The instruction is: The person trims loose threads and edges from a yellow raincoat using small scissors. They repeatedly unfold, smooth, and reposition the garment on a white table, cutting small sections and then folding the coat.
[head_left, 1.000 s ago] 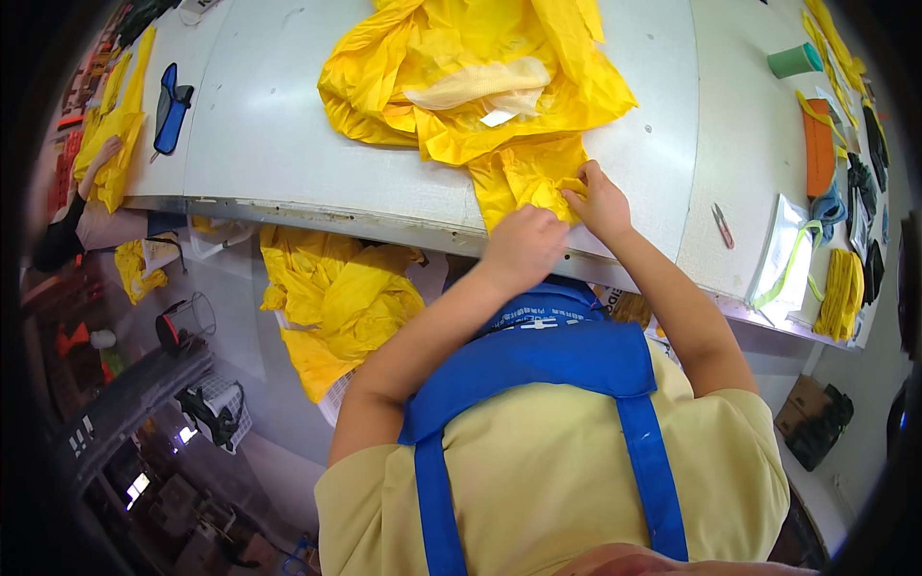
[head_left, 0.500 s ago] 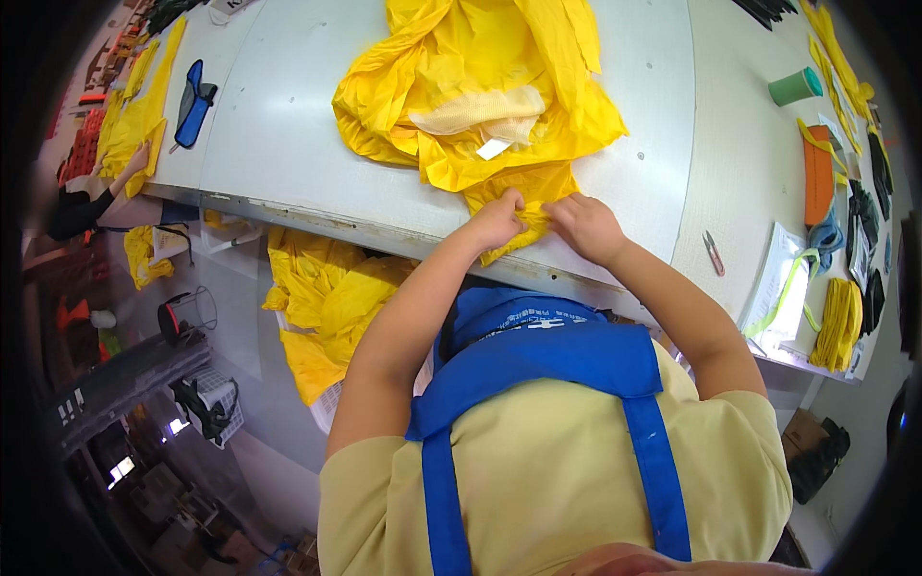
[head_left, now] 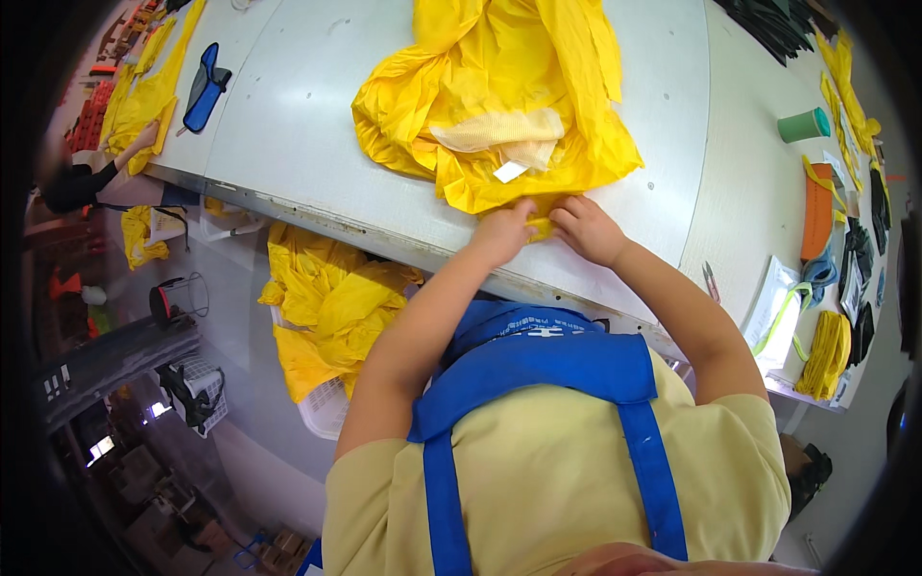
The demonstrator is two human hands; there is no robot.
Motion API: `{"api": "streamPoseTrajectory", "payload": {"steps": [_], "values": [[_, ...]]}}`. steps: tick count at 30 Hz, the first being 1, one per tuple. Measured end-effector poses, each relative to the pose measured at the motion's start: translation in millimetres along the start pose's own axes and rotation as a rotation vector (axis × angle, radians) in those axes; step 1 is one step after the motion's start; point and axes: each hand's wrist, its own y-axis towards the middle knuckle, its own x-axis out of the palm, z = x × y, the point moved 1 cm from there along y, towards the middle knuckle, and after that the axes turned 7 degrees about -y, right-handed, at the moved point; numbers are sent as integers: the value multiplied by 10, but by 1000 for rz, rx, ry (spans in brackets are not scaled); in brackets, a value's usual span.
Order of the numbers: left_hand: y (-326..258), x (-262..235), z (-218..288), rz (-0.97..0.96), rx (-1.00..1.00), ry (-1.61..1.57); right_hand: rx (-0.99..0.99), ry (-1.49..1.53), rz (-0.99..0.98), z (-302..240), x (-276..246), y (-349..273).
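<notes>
A crumpled yellow garment of thin, slightly shiny fabric (head_left: 509,86) lies on the table in front of me. Inside it show a cream mesh lining (head_left: 480,130) and a small white label (head_left: 510,172). At its near edge, my left hand (head_left: 504,235) has its fingers curled in and pressed onto the fabric. Close beside it, my right hand (head_left: 588,230) pinches the same edge with bent fingers. Only a short piece of yellow cloth shows between the two hands; the fingertips are partly hidden by the fabric.
Thread snips (head_left: 711,281), a green spool (head_left: 805,125), papers (head_left: 776,312) and a yellow bundle (head_left: 826,355) lie to the right. Below the table's front edge (head_left: 384,252), a white basket (head_left: 327,411) holds yellow fabric. Far left, another person's hand (head_left: 144,139) rests on yellow cloth.
The flap of yellow fabric that reached toward the table edge now looks shorter, gathered up under my hands. Both hands stay close together on it. The whole view has shifted slightly.
</notes>
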Motion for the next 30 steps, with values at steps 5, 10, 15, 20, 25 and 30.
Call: {"api": "streamPoseTrajectory", "payload": {"steps": [5, 10, 15, 20, 25, 30], "values": [[206, -42, -137, -31, 48, 38, -179, -224, 56, 104, 41, 18], [8, -154, -24, 97, 218, 258, 173, 12, -97, 152, 34, 145], [217, -150, -219, -56, 208, 180, 65, -122, 84, 137, -5, 142], [268, -244, -233, -13, 105, 48, -116, -361, 255, 94, -213, 213], [301, -327, -221, 107, 105, 18, -1, -323, 85, 170, -351, 372], [115, -435, 45, 324, 252, 281, 171, -198, -3, 235, -354, 468]]}}
